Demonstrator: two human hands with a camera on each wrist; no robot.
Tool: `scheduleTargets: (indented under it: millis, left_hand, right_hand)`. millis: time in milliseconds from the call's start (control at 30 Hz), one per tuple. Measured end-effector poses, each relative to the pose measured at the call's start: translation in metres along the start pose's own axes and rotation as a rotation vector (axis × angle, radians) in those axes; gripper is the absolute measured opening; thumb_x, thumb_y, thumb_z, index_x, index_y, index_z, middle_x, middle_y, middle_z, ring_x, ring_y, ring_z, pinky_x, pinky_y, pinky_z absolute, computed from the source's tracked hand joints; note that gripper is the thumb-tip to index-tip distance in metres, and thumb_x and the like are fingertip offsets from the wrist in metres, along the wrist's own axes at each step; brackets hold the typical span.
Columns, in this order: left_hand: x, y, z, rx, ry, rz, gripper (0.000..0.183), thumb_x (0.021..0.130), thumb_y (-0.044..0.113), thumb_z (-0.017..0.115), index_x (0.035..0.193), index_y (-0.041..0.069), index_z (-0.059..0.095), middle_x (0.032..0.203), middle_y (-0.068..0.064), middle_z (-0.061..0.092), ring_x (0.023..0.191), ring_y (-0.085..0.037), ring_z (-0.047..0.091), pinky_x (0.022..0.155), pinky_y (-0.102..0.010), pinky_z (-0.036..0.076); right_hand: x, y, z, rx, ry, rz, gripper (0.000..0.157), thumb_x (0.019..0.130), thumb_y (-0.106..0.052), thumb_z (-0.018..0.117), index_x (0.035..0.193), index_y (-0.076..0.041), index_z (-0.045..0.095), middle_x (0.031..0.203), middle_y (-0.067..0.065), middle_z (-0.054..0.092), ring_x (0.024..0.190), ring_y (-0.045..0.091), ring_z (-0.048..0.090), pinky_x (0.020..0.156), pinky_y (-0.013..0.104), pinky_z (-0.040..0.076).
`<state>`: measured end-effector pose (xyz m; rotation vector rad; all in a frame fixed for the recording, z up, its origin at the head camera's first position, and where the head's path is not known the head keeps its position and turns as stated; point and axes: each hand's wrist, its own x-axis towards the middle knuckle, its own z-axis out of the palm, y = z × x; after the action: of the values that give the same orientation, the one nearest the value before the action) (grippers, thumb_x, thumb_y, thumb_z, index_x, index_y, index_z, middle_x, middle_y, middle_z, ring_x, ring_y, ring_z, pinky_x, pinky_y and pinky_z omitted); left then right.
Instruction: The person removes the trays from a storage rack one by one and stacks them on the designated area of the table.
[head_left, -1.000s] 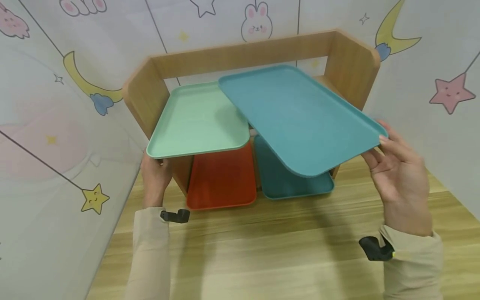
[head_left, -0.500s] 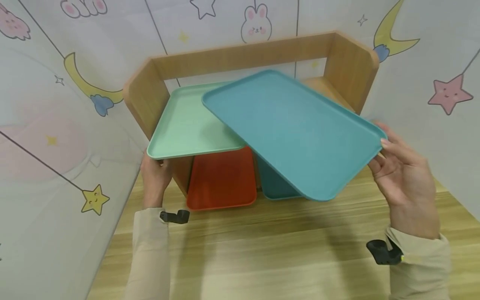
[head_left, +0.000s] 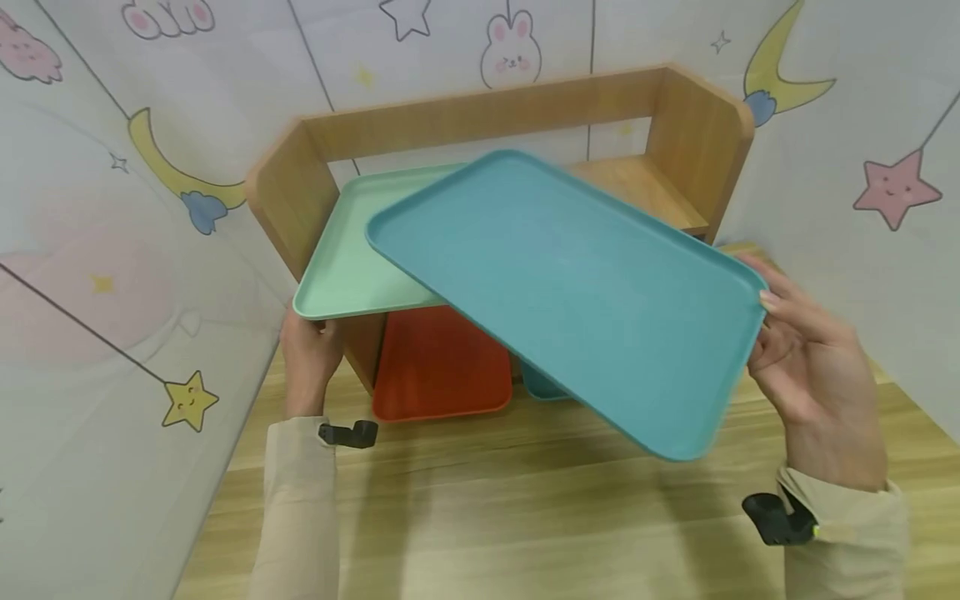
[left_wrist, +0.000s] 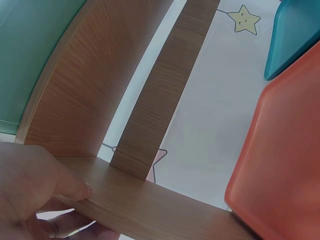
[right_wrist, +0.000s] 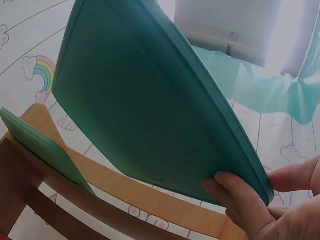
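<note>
A blue tray (head_left: 577, 292) is tilted in the air, pinched at its right corner by my right hand (head_left: 817, 367). In the right wrist view the tray's dark underside (right_wrist: 130, 105) shows, with fingers beneath and the thumb on the other side. My left hand (head_left: 309, 357) grips the left side panel of the wooden shelf; in the left wrist view its thumb lies on the panel (left_wrist: 135, 197) and fingers are behind the edge. A mint-green tray (head_left: 352, 250) rests on the shelf's upper board, partly covered by the blue tray.
The wooden shelf (head_left: 480, 110) stands on a wood-grain table (head_left: 480, 517). Below its top board lie a red tray (head_left: 442, 371) and, to the right, a teal tray (head_left: 542, 386), mostly hidden. Printed curtains (head_left: 112, 467) hang around the back and sides.
The blue tray has come left and nearer, its front corner dropping lower and more of the shelf's right top board showing. My right hand has shifted slightly down and right; the left stays put.
</note>
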<state>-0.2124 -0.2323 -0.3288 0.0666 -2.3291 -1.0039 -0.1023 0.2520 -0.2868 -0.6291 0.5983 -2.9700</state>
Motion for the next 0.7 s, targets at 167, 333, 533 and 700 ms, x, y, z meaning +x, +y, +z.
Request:
scheduleTargets:
  millis: [167,333,533,700]
  left_hand:
    - [0.001,0.000,0.000,-0.004,-0.006,0.013,0.028,0.092,0.003,0.048,0.118,-0.005,0.055,0.112,-0.025,0.057,0.101,-0.039,0.058,0.087,-0.049,0.047]
    - [0.002,-0.001,0.000,-0.004,-0.003,0.008,0.027,0.091,0.002,0.048,0.116,-0.006,0.055,0.112,-0.024,0.057,0.101,-0.039,0.058,0.088,-0.049,0.047]
    - [0.000,-0.003,0.000,-0.001,-0.001,0.005,0.030,0.090,0.006,0.053,0.118,-0.005,0.054,0.113,-0.024,0.057,0.102,-0.039,0.058,0.090,-0.050,0.045]
    - [-0.005,-0.003,0.000,-0.087,0.036,0.057,0.025,0.092,0.007,0.054,0.115,-0.002,0.056,0.109,-0.021,0.059,0.100,-0.033,0.054,0.089,-0.046,0.041]
  right_hand:
    - [-0.004,-0.001,-0.004,0.007,-0.076,0.055,0.046,0.100,0.003,0.011,0.137,0.012,0.037,0.100,0.028,0.061,0.078,0.035,0.065,0.063,0.039,0.055]
    - [-0.007,0.000,-0.007,0.004,-0.112,0.079,0.048,0.100,0.004,0.009,0.138,0.012,0.035,0.105,0.030,0.061,0.085,0.037,0.068,0.070,0.041,0.057]
    - [-0.011,0.002,-0.009,-0.002,-0.149,0.126,0.050,0.099,0.003,0.006,0.141,0.010,0.033,0.112,0.029,0.062,0.090,0.037,0.068,0.075,0.041,0.056]
    - [-0.012,0.005,-0.008,-0.010,-0.201,0.179,0.053,0.099,0.003,0.003,0.144,0.008,0.031,0.120,0.029,0.059,0.095,0.036,0.068,0.080,0.041,0.055]
